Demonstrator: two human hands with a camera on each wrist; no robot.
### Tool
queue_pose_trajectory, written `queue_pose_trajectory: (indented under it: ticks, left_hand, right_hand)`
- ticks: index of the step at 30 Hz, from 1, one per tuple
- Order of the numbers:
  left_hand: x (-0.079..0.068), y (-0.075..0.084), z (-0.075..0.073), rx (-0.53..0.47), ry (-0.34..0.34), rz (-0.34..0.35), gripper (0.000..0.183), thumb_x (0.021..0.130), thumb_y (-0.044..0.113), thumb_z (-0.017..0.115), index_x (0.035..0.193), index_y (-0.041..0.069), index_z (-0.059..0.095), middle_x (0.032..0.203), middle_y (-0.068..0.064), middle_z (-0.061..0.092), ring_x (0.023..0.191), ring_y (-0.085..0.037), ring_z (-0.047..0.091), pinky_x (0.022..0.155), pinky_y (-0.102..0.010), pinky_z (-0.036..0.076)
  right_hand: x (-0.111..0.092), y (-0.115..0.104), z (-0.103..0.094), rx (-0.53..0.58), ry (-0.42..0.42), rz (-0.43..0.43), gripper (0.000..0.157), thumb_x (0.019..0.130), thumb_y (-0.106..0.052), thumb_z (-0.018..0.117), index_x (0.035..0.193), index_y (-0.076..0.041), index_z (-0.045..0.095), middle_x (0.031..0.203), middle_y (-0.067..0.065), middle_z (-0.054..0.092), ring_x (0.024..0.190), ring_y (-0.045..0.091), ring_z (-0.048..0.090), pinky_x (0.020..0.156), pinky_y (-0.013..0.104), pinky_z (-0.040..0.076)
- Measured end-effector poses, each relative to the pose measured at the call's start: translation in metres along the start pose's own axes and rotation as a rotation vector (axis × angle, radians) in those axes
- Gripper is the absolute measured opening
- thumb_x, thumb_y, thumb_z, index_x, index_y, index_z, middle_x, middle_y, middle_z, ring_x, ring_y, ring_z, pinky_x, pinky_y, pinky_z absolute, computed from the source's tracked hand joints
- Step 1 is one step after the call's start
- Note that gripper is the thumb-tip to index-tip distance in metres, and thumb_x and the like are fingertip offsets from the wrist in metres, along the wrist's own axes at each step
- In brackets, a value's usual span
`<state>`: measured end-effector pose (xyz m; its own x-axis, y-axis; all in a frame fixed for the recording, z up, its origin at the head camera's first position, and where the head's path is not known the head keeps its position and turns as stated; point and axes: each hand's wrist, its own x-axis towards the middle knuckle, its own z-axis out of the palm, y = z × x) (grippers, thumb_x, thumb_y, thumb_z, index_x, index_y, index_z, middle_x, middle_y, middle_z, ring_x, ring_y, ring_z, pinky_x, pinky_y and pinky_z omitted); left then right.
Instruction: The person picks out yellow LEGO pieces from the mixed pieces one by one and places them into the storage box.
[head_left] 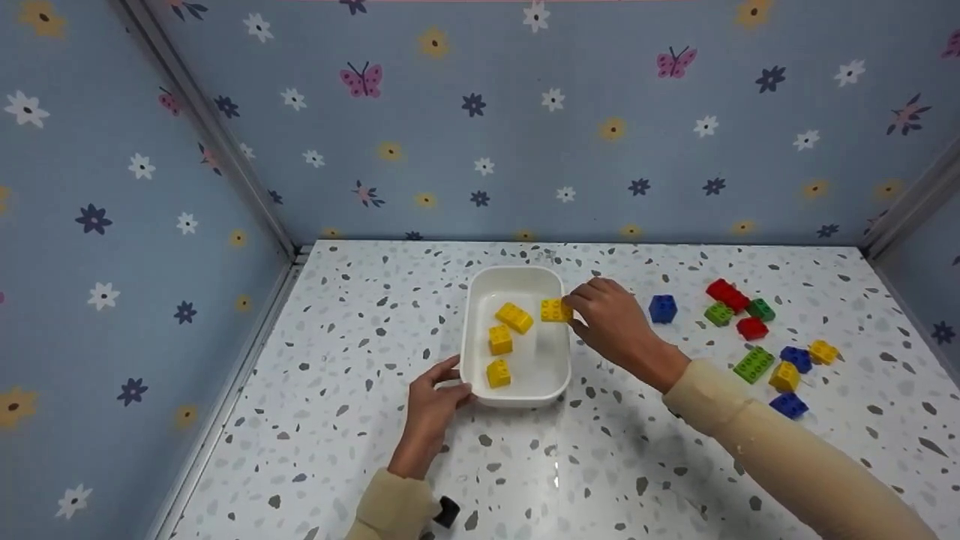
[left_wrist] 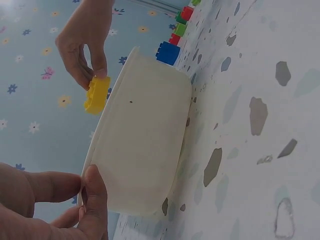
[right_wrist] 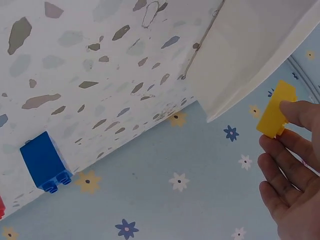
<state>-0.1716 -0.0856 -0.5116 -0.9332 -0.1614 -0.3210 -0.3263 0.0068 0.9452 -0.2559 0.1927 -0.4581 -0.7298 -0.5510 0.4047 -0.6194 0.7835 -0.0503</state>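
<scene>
A white plastic container (head_left: pixel 515 277) stands on the table with several yellow toy bricks (head_left: pixel 500 340) lying in it. At its near left corner, my left hand (head_left: pixel 435 403) pinches the rim between thumb and fingers, as the left wrist view also shows. Over the container's right edge, my right hand (head_left: pixel 613 322) holds another yellow brick (head_left: pixel 553 310) between thumb and fingertips. That yellow brick (left_wrist: pixel 97 95) hangs above the rim in the left wrist view, apart from the container's wall.
Right of the container sits a blue brick (head_left: pixel 663 308). Farther right lie loose red bricks (head_left: pixel 727 295), green bricks (head_left: pixel 754 364), blue bricks (head_left: pixel 789 406) and yellow bricks (head_left: pixel 784 376). A patterned wall (head_left: pixel 517 150) closes off the table's back edge. A small black object (head_left: pixel 447 511) is beside the left sleeve.
</scene>
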Motion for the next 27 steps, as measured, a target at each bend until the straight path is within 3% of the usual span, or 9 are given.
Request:
queue_pose_trajectory:
  ticks: [7, 11, 18, 27]
  left_hand:
    - [-0.001, 0.000, 0.000, -0.017, 0.003, 0.002, 0.054, 0.094, -0.008, 0.066, 0.147, 0.001, 0.060, 0.130, -0.023, 0.058, 0.092, -0.022, 0.068, 0.084, -0.028, 0.064]
    - [0.000, -0.001, 0.001, -0.047, -0.003, 0.004, 0.054, 0.094, -0.010, 0.065, 0.146, -0.001, 0.060, 0.130, -0.026, 0.057, 0.092, -0.026, 0.069, 0.083, -0.028, 0.065]
    - [0.000, 0.000, 0.002, -0.026, -0.002, -0.005, 0.055, 0.094, -0.009, 0.066, 0.148, 0.000, 0.059, 0.131, -0.024, 0.057, 0.094, -0.025, 0.068, 0.085, -0.028, 0.064]
    - [0.001, -0.002, 0.001, -0.021, 0.000, -0.003, 0.056, 0.093, -0.010, 0.066, 0.147, 0.000, 0.060, 0.131, -0.025, 0.058, 0.092, -0.023, 0.068, 0.085, -0.028, 0.065]
  right_hand:
    - [0.002, -0.011, 0.005, 0.003, -0.082, 0.022, 0.030, 0.088, -0.012, 0.087, 0.116, -0.005, 0.080, 0.110, 0.012, 0.078, 0.107, 0.032, 0.068, 0.107, 0.050, 0.055]
    - [0.004, -0.016, 0.008, 0.003, -0.113, 0.022, 0.029, 0.088, -0.012, 0.087, 0.115, -0.005, 0.080, 0.109, 0.011, 0.078, 0.105, 0.031, 0.067, 0.106, 0.049, 0.055]
    - [0.006, -0.022, 0.011, 0.000, -0.134, 0.015, 0.025, 0.086, -0.010, 0.087, 0.110, -0.005, 0.081, 0.105, 0.011, 0.078, 0.100, 0.031, 0.067, 0.103, 0.047, 0.057]
    - [0.013, -0.035, 0.017, -0.039, -0.238, 0.047, 0.023, 0.089, -0.012, 0.085, 0.110, -0.004, 0.081, 0.105, 0.011, 0.077, 0.100, 0.031, 0.067, 0.104, 0.047, 0.056]
